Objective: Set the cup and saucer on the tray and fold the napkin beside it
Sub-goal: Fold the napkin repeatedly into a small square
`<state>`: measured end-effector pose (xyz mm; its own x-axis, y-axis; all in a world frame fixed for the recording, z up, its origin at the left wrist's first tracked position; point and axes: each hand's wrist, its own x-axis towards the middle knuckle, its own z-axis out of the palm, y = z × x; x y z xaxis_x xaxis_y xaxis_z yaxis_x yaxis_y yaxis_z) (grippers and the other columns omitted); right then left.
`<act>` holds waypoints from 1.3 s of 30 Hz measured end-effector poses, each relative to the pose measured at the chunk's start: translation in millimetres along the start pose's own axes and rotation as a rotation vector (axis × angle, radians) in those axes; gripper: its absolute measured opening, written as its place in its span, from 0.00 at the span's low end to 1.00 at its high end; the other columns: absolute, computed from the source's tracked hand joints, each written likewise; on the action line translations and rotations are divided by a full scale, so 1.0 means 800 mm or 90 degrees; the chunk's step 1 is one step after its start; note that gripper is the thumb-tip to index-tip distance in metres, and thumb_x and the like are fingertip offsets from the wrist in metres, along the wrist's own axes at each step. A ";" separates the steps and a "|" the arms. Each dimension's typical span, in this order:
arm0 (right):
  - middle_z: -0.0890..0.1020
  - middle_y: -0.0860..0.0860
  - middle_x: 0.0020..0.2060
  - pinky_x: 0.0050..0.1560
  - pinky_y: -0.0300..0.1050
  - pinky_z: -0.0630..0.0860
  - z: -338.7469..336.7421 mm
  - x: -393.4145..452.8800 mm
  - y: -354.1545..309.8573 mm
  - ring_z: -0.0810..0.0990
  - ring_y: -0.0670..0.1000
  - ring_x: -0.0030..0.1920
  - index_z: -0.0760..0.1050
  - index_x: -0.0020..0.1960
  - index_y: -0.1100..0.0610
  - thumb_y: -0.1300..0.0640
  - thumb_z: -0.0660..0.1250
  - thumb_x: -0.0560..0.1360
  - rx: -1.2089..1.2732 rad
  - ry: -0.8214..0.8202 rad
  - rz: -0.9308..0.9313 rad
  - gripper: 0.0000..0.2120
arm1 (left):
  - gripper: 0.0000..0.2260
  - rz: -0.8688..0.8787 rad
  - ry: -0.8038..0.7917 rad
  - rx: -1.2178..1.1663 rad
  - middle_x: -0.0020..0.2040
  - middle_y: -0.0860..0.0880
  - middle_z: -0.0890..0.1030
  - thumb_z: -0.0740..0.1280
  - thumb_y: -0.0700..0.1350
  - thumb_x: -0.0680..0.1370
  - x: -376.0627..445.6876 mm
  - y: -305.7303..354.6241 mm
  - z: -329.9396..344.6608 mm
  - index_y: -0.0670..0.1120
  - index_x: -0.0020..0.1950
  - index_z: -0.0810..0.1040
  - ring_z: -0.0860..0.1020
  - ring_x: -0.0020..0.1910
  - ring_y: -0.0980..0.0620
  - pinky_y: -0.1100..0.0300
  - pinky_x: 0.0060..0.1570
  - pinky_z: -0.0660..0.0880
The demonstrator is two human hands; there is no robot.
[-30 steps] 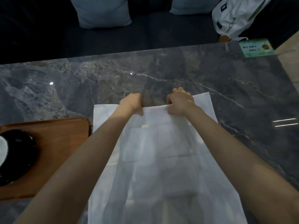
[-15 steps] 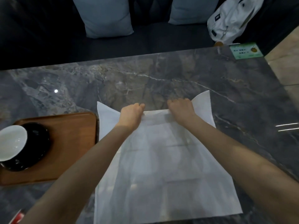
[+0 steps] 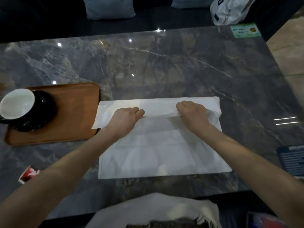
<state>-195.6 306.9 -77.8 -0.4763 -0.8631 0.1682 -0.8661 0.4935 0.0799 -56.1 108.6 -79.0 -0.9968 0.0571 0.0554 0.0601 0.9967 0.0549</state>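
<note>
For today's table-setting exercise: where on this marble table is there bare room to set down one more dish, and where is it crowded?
Free: the broad stretch of table beyond the napkin, up to the far edge and the green card; also the right side between napkin and dark leaflet. Crowded: the left, where the tray with cup touches the napkin's corner, and the middle, under both hands.

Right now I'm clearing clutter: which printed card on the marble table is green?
The green card at the table's far right corner, by the white bag. The near-left one is red; the near-right one is dark blue.
</note>
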 end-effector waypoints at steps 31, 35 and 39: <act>0.76 0.53 0.30 0.24 0.42 0.67 0.025 -0.200 -0.041 0.74 0.54 0.28 0.72 0.36 0.57 0.66 0.77 0.50 -0.001 -0.103 -0.196 0.20 | 0.18 0.122 -0.014 0.045 0.39 0.46 0.79 0.74 0.42 0.58 -0.148 0.100 0.051 0.43 0.47 0.79 0.76 0.38 0.47 0.55 0.36 0.72; 0.76 0.52 0.30 0.27 0.42 0.68 0.028 -0.208 -0.044 0.74 0.53 0.29 0.72 0.38 0.57 0.65 0.77 0.53 0.010 -0.072 -0.206 0.18 | 0.10 0.179 -0.001 0.027 0.40 0.47 0.79 0.61 0.42 0.66 -0.142 0.124 0.059 0.45 0.45 0.78 0.76 0.40 0.48 0.59 0.41 0.62; 0.75 0.53 0.29 0.26 0.42 0.67 0.027 -0.212 -0.050 0.74 0.53 0.28 0.65 0.38 0.56 0.66 0.76 0.52 0.012 -0.059 -0.154 0.24 | 0.08 0.218 -0.024 0.016 0.39 0.49 0.79 0.70 0.40 0.66 -0.131 0.141 0.065 0.46 0.44 0.79 0.77 0.38 0.49 0.59 0.40 0.64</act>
<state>-83.0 431.2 -130.9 -0.2658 -0.9624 0.0563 -0.9589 0.2699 0.0878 52.6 217.7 -130.2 -0.9200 0.3908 0.0302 0.3913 0.9201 0.0147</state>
